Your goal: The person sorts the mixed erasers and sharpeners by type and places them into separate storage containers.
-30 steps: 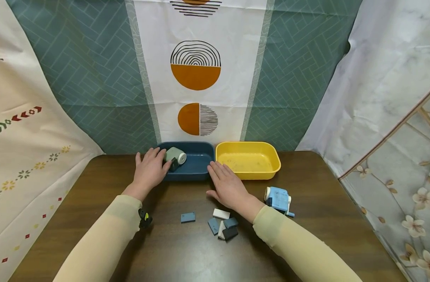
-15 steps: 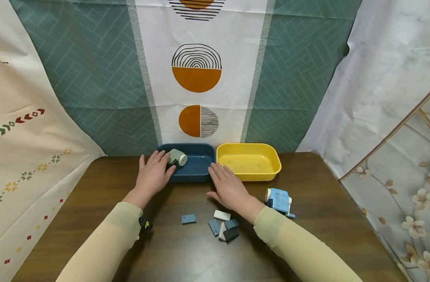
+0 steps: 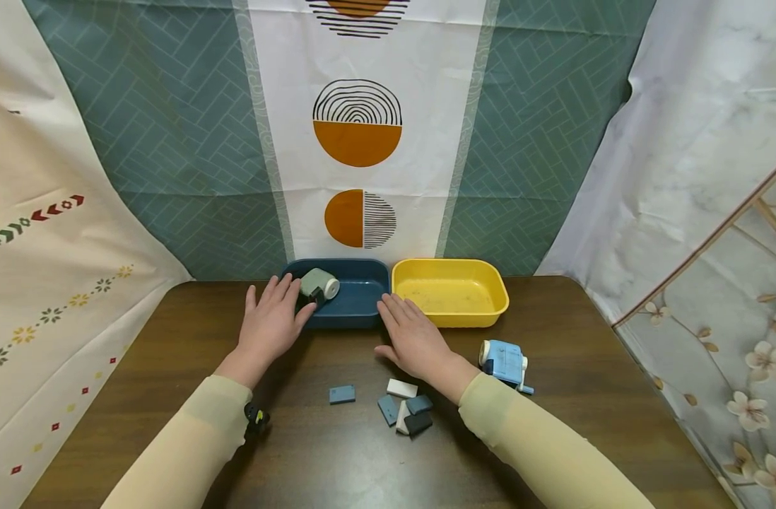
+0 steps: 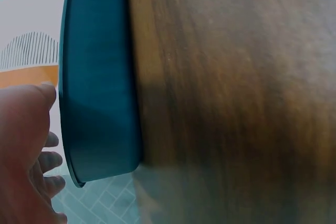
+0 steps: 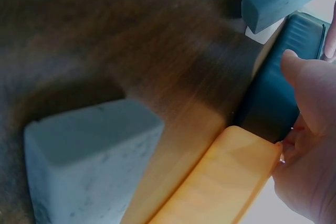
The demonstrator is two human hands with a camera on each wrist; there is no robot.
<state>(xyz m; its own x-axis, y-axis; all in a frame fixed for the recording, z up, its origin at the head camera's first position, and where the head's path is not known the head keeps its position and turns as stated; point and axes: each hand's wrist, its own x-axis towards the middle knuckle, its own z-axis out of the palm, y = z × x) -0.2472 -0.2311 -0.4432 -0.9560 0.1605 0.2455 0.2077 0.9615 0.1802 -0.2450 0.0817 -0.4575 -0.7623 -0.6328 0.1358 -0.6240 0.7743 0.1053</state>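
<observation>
My left hand (image 3: 271,322) is at the front left corner of the dark blue bin (image 3: 362,319), fingers spread over its rim and thumb by the front wall. Inside the bin, just past those fingers, lies a grey-green device with a white round end (image 3: 321,284), seemingly a pencil sharpener; its lower part is partly hidden. My right hand (image 3: 416,339) lies flat with straight fingers together, their tips where the blue bin meets the yellow bin (image 3: 450,319). Neither hand grips anything. In the left wrist view, the thumb and fingers (image 4: 50,158) show beside the bin's rim.
Several small eraser-like blocks lie in a cluster: white (image 3: 402,388), blue-grey (image 3: 386,410) and black (image 3: 418,423). A single blue-grey block (image 3: 342,394) sits left of them. A light blue crank pencil sharpener (image 3: 505,362) stands right of my right forearm. Curtains hang behind the table.
My left hand has drawn back slightly to the left and toward me, away from the grey-green device. The right hand stays in place. The head view has shifted a little.
</observation>
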